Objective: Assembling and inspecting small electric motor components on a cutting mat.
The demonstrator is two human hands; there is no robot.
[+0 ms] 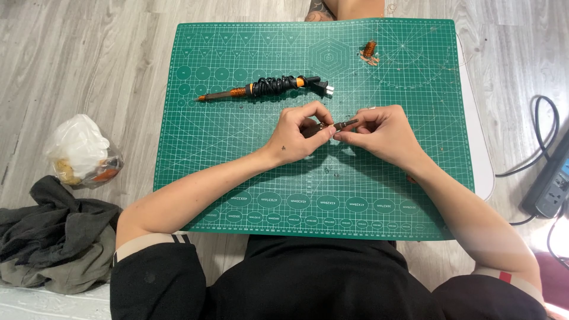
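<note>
1. Head view, looking straight down: both hands meet over the middle of the green cutting mat [195, 148], and between them sits a small dark rod-like part [335, 126].
2. Left hand [299, 135] has its fingers curled closed around the part's left end; right hand [382, 133] pinches near the right end with thumb and fingertips.
3. The part's long axis runs left to right, tilted slightly up toward the right, and its free tip pokes out above the right hand's fingers.
4. Neither hand is nearer; both touch it.
5. Beyond the hands lies a soldering iron [261, 89] with coiled cord, lengthwise left-right, well apart from the fingers.
6. A small copper-coloured coil [370, 50] rests near the mat's far edge.
</note>
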